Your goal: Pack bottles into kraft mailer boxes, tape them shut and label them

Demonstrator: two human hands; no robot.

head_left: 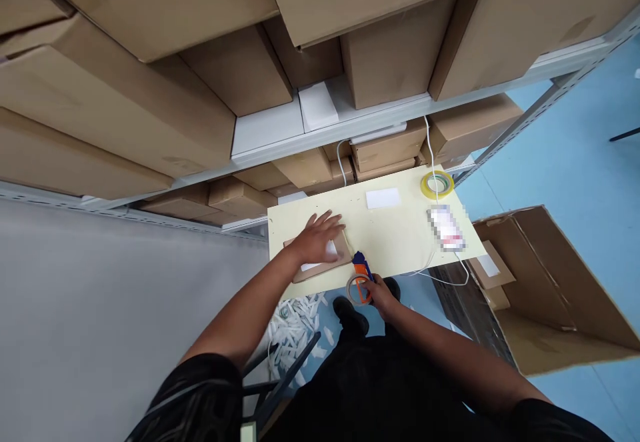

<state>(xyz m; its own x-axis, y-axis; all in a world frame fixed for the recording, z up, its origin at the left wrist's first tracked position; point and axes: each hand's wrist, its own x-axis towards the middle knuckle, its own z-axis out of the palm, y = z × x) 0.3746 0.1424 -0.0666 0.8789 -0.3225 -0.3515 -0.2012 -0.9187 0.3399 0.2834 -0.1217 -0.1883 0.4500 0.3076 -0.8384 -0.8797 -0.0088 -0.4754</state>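
Observation:
My left hand (320, 235) lies flat with fingers spread on a small brown parcel (339, 261) that rests on the pale yellow table (390, 235). A white label shows on the parcel under my palm. My right hand (381, 293) is closed around the handle of a blue and orange tape dispenser (361, 275) with a roll of clear tape, held at the table's near edge just right of the parcel.
A yellow tape roll (437, 184), a white slip (383, 198) and a phone on a white cable (446, 229) lie on the table. Shelves of cardboard boxes (150, 95) rise behind. An open carton (545, 282) sits right. White paper scraps (295, 329) litter the floor.

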